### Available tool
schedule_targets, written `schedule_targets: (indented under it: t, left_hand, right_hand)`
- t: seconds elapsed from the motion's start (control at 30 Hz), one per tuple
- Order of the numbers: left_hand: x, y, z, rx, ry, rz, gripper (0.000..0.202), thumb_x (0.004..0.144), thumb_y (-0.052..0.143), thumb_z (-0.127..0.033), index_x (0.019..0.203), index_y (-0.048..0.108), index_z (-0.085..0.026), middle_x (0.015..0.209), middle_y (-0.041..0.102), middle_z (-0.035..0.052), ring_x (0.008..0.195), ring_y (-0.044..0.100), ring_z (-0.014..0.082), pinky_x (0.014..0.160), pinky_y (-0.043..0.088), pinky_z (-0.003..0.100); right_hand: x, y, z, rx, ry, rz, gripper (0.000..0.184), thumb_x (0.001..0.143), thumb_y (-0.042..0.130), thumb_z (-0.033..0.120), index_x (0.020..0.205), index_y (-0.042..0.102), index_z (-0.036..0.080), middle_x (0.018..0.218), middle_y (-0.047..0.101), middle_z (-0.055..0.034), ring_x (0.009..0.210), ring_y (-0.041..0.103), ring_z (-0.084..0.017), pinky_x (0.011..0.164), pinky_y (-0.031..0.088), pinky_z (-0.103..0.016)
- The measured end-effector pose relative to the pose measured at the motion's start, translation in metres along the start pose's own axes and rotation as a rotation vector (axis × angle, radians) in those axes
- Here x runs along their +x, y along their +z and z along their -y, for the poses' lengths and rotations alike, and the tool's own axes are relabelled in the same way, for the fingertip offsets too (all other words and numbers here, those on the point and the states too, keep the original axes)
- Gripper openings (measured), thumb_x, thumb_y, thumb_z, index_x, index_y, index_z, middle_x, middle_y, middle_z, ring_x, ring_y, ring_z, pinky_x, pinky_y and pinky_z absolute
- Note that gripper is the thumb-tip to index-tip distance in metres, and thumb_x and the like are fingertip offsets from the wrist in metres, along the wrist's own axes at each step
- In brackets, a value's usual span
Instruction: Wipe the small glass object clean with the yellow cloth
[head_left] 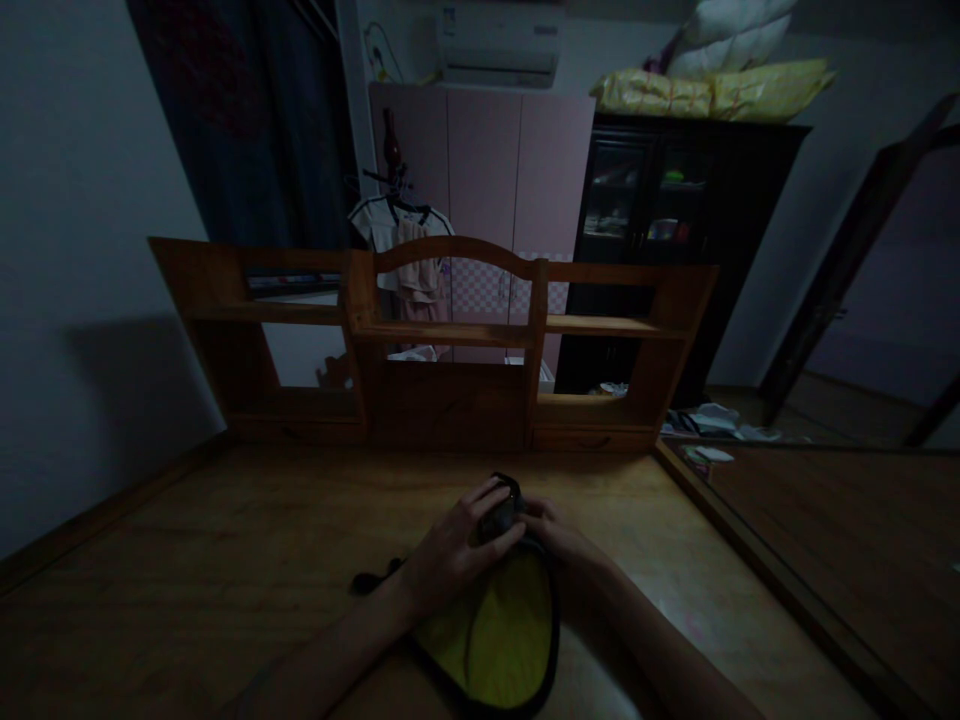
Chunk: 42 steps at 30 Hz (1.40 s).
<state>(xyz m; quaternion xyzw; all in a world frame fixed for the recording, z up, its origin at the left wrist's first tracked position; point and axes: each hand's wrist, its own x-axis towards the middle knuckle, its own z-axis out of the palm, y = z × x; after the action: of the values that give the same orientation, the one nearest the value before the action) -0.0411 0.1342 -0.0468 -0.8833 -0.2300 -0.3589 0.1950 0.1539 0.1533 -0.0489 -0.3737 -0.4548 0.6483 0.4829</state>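
My left hand (454, 545) and my right hand (559, 535) meet over a small dark object (501, 510) on the wooden desk (225, 560). The fingers of both hands curl around it. What the object is I cannot make out in the dim light. Just below the hands lies a flat yellow pouch with a black rim (499, 635), partly under my forearms. A dark strap or cord end (371, 580) sticks out to the left of my left wrist.
A wooden shelf unit (450, 340) stands along the desk's back edge. Behind it are hanging clothes (409, 250), a pink wardrobe (517, 170) and a dark glass cabinet (652, 200). Papers (712, 420) lie on the floor at right.
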Motion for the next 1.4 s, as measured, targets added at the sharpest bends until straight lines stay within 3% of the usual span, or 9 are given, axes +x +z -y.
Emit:
schedule_targets:
  t: [0.23,0.4,0.57,0.73,0.93,1.03,1.17,1.23,1.4]
  left_hand:
    - [0.0,-0.004,0.0,0.036,0.043,0.068,0.052,0.089,0.057,-0.011,0.134,0.044,-0.034,0.145,0.031,0.0077,0.138,0.029,0.0308,0.104,0.045,0.048]
    - [0.0,-0.003,0.0,-0.012,-0.053,-0.034,0.052,0.087,0.059,-0.01,0.132,0.046,-0.032,0.141,0.033,0.009,0.135,0.032,0.0315,0.103,0.044,0.051]
    - [-0.001,-0.003,-0.001,-0.1,-0.116,-0.064,0.052,0.084,0.06,-0.005,0.129,0.045,-0.028,0.142,0.028,0.0113,0.137,0.03,0.0322,0.104,0.042,0.053]
    - [-0.002,-0.003,0.001,-0.185,-0.195,-0.046,0.058,0.085,0.064,-0.017,0.136,0.037,-0.025,0.147,0.024,0.0145,0.138,0.03,0.0321,0.105,0.043,0.053]
    - [-0.003,-0.005,0.005,-0.15,-0.227,-0.051,0.066,0.084,0.068,-0.027,0.14,0.035,-0.029,0.146,0.027,0.0123,0.136,0.033,0.0307,0.106,0.042,0.049]
    - [-0.004,-0.004,0.008,-0.161,-0.238,-0.059,0.072,0.083,0.068,-0.033,0.143,0.03,-0.028,0.145,0.028,0.0128,0.135,0.033,0.0304,0.107,0.04,0.05]
    - [-0.005,0.004,0.012,-0.205,-0.262,-0.014,0.085,0.079,0.068,-0.046,0.146,0.02,-0.025,0.145,0.031,0.0148,0.135,0.033,0.0306,0.107,0.039,0.052]
    - [-0.005,0.008,0.013,-0.224,-0.204,0.024,0.09,0.077,0.068,-0.049,0.147,0.017,-0.023,0.144,0.031,0.0161,0.135,0.031,0.0314,0.107,0.039,0.053]
    - [0.0,0.003,0.005,-0.243,-0.077,0.106,0.078,0.083,0.068,-0.031,0.146,0.021,-0.025,0.15,0.02,0.0158,0.139,0.024,0.0336,0.108,0.037,0.054]
  right_hand:
    - [0.008,-0.007,-0.01,-0.008,-0.037,0.068,0.036,0.063,0.081,0.035,0.09,0.072,0.014,0.086,0.072,-0.0043,0.074,0.064,-0.016,0.069,0.048,-0.026]
    - [-0.001,0.0,0.005,0.006,0.02,0.139,0.032,0.069,0.078,0.039,0.084,0.073,0.011,0.078,0.071,-0.0053,0.066,0.063,-0.015,0.063,0.047,-0.025]
    - [-0.011,0.007,0.014,0.198,0.132,0.157,0.029,0.074,0.075,0.03,0.098,0.069,0.014,0.087,0.072,-0.0059,0.074,0.067,-0.018,0.071,0.05,-0.029]
    - [-0.011,0.006,0.011,0.305,0.22,0.229,0.026,0.076,0.073,0.027,0.096,0.068,0.012,0.088,0.072,-0.0074,0.072,0.067,-0.018,0.074,0.049,-0.03]
    - [-0.009,0.011,0.008,0.355,0.251,0.283,0.027,0.077,0.07,0.032,0.094,0.068,0.011,0.087,0.073,-0.0083,0.072,0.067,-0.018,0.072,0.049,-0.028]
    - [-0.007,0.013,0.007,0.314,0.22,0.269,0.028,0.075,0.071,0.032,0.094,0.068,0.01,0.088,0.073,-0.0089,0.073,0.067,-0.019,0.071,0.049,-0.029]
    - [-0.007,0.008,0.004,0.249,0.157,0.133,0.029,0.067,0.077,0.029,0.09,0.07,0.014,0.086,0.073,-0.0057,0.076,0.066,-0.019,0.073,0.049,-0.029]
    - [-0.007,0.004,0.002,0.197,0.116,0.07,0.03,0.062,0.079,0.025,0.089,0.07,0.016,0.086,0.072,-0.0037,0.08,0.066,-0.02,0.075,0.049,-0.03]
    - [-0.001,-0.001,-0.001,-0.077,-0.005,0.04,0.033,0.06,0.079,0.025,0.09,0.072,0.015,0.089,0.072,-0.0052,0.087,0.065,-0.024,0.077,0.049,-0.031]
